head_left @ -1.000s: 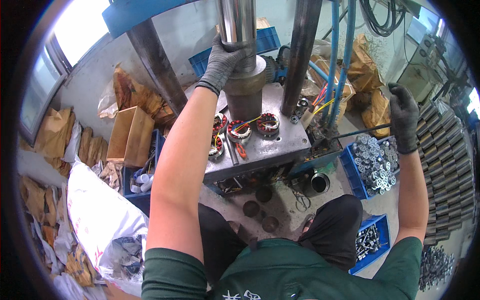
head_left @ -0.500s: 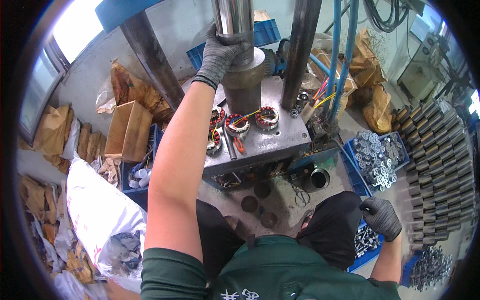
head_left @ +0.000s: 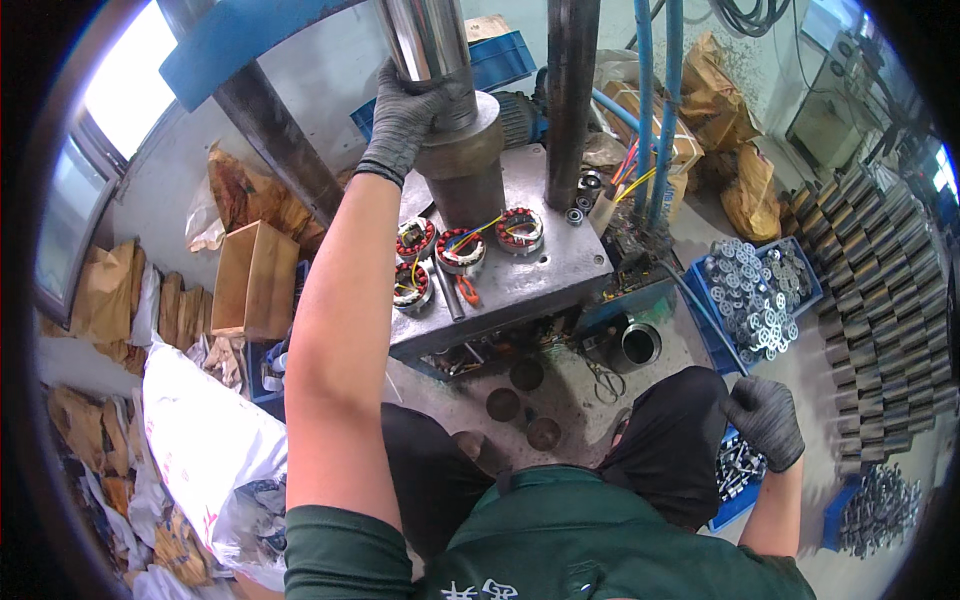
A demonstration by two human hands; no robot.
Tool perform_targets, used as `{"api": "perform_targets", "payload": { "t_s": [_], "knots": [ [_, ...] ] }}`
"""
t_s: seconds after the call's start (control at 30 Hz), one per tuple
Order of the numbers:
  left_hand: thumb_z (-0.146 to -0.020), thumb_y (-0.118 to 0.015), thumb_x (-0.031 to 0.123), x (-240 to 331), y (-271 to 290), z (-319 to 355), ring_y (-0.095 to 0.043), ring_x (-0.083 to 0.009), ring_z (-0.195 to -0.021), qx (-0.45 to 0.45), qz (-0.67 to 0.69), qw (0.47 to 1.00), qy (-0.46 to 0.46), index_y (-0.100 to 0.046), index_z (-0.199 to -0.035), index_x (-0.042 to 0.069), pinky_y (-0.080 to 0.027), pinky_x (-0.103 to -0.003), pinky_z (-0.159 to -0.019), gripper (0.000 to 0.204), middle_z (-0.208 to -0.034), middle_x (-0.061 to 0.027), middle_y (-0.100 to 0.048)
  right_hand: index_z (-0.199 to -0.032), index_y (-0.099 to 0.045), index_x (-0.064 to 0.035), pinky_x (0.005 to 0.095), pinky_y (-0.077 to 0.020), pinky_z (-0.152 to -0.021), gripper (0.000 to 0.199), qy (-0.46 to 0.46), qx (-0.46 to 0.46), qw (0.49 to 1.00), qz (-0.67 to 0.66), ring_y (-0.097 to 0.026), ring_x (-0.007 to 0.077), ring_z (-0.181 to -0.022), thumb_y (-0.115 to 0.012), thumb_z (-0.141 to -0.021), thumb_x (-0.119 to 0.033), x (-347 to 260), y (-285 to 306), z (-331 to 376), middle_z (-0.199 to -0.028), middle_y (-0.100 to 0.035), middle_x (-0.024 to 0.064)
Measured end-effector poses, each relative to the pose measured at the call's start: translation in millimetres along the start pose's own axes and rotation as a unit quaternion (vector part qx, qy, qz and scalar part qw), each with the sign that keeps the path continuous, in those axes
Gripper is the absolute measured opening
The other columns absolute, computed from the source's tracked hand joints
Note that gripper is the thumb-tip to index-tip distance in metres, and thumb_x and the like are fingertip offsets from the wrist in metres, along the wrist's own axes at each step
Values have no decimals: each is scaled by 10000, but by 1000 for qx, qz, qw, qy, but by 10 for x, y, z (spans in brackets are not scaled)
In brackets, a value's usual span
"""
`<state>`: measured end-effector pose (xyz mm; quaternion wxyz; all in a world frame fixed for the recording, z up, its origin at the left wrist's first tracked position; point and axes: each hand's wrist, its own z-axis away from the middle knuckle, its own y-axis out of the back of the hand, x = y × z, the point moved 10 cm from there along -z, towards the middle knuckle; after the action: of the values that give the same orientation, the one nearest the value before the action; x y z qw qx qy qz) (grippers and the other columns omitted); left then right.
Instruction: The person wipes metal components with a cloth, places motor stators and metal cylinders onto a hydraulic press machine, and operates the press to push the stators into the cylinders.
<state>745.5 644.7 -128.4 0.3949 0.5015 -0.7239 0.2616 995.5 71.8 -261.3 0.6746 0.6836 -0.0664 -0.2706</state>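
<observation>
My left hand [head_left: 405,115], in a grey knit glove, is wrapped around a dark metal sleeve [head_left: 457,105] below the shiny press ram [head_left: 418,35]. Under the sleeve stands a thick steel cylinder [head_left: 465,185] on the press table [head_left: 560,265]. Several wound stator cores [head_left: 461,252] with red, white and coloured wires sit around its base. A metal rod [head_left: 449,292] and an orange-red handled tool [head_left: 467,290] lie beside them. My right hand [head_left: 765,422], also gloved, is closed by my right knee, at the lower end of a long thin lever [head_left: 708,322]; its fingers are partly hidden.
A blue bin [head_left: 770,300] of round metal parts stands right, beside stacked metal cylinders [head_left: 880,310]. Another blue bin [head_left: 735,490] holds small shafts. Scissors [head_left: 605,380] and a hollow cylinder [head_left: 640,345] are on the floor. Left are a wooden box [head_left: 255,280] and white sack [head_left: 205,440].
The whole view has shifted slightly, so the press and stators sit farther left in the picture. My left hand stays on the sleeve, and my right hand remains closed by the knee.
</observation>
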Motion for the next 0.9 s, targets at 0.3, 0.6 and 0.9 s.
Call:
{"api": "perform_targets", "payload": {
  "t_s": [0.3,0.6,0.9],
  "knots": [
    [-813,-907,386,61,-10,113,-650,-218,-1111,-13,72,997,16,-488,-1408,30,-533,-364,-988,810,-1236,-116,-657,-941,-766,-47,470,-556,-778,195,62,30,997,-34,-691,394,-859,-713,-819,-189,-97,64,43,-879,-714,178],
    [-818,-898,264,-57,-2,97,-651,-218,-1128,-22,87,995,51,-517,-1382,13,-531,-362,-989,726,-1224,-123,-672,-910,-761,-58,474,-556,-766,182,107,1,994,10,-684,393,-838,-702,-768,-156,-144,18,18,-863,-707,174],
    [-737,-947,413,41,2,56,-675,-231,-1085,0,-28,1000,-10,-464,-1375,-28,-563,-353,-959,914,-1211,-163,-667,-968,-774,-69,479,-553,-752,208,124,-36,991,24,-683,395,-821,-688,-817,-183,-196,-14,3,-856,-709,183]
  ]
}}
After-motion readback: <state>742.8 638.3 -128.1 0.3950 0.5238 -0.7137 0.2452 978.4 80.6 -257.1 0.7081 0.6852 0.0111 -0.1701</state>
